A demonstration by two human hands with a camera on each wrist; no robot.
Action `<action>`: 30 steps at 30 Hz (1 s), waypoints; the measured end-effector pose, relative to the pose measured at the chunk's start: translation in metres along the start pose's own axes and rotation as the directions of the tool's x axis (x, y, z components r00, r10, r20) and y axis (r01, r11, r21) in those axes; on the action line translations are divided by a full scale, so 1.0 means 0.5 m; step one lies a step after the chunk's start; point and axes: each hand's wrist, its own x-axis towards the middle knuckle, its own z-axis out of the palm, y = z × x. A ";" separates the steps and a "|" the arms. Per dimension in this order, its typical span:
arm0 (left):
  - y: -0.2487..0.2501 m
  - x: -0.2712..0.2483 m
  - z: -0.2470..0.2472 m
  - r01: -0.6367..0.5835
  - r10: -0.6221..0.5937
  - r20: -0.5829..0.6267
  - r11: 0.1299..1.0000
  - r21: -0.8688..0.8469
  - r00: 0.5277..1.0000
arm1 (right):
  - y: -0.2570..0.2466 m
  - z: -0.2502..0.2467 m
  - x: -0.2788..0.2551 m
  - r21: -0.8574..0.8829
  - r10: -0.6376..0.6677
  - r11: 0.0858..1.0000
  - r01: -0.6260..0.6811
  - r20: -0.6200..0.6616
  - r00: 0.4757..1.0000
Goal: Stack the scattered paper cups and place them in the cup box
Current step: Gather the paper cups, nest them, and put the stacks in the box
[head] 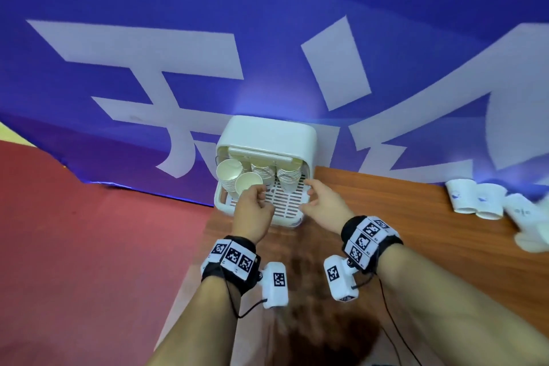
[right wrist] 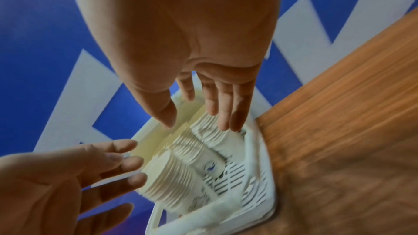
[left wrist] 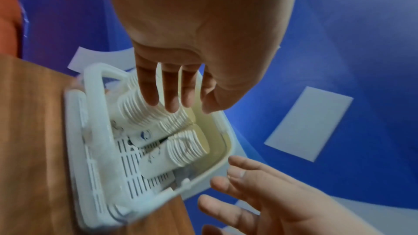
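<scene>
The white cup box [head: 266, 140] stands at the table's far left corner, its lid raised over a slotted tray [head: 286, 202]. Several stacks of paper cups [head: 230, 177] lie inside. My left hand [head: 257, 192] hovers at the left stack [left wrist: 144, 113], fingers [left wrist: 168, 94] straight and holding nothing, their tips at the rims. My right hand [head: 312, 190] is spread by the box's right side, its fingertips [right wrist: 222, 113] at the right stack [right wrist: 209, 136]. Three loose white cups [head: 463, 196] lie on their sides at the table's far right.
A blue banner [head: 267, 38] with large white characters hangs right behind the box. The wooden table [head: 416, 232] ends at a left edge just beside the box, with red floor [head: 89, 232] beyond it.
</scene>
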 end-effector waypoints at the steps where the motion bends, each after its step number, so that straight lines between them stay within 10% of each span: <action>1: 0.018 -0.008 0.019 -0.030 0.030 0.021 1.000 0.007 0.999 | 0.012 -0.020 -0.018 0.016 0.006 1.000 -0.006 -0.020 1.000; 30: 0.513 -0.320 0.790 -0.360 0.293 0.431 0.929 0.081 0.853 | 0.638 -0.683 -0.501 0.210 0.263 0.958 -0.197 -0.357 0.897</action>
